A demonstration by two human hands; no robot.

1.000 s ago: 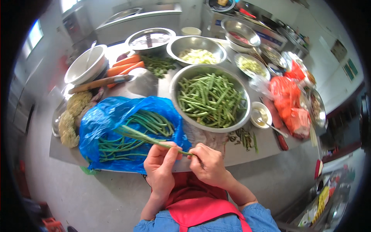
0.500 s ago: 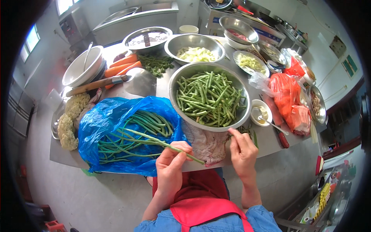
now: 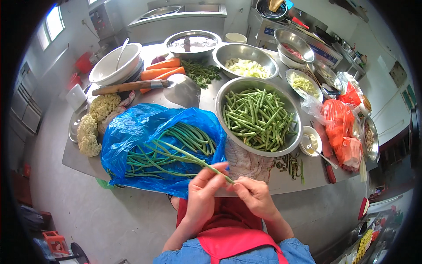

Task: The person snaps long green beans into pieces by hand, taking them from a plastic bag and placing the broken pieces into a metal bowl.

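Observation:
A long green bean (image 3: pixel 190 155) slants out of the blue plastic bag (image 3: pixel 127 125) toward me. My left hand (image 3: pixel 205 192) is closed round it near its near end. At the tip, my right hand (image 3: pixel 256 196) pinches the end, fingers closed, close beside the left. More long beans (image 3: pixel 190 135) lie in the open bag. Short bean pieces (image 3: pixel 259 115) fill the steel bowl (image 3: pixel 297 134) beyond my hands. Small bean trimmings (image 3: pixel 291 165) lie on the table to its near right, beside a pale wrinkled cloth (image 3: pixel 248 165).
At left are cauliflower (image 3: pixel 89 136), a cleaver (image 3: pixel 181 90), carrots (image 3: pixel 162 73) and a white bowl (image 3: pixel 101 68). A steel bowl of pale slices (image 3: pixel 248 68) stands behind. On the right are a small sauce bowl (image 3: pixel 317 140), a red-handled knife (image 3: pixel 330 173) and red bags (image 3: pixel 338 116).
My right hand has moved left from beside the bean bowl to the bean's tip and closed on it. My left hand still holds the bean. The view has shifted slightly.

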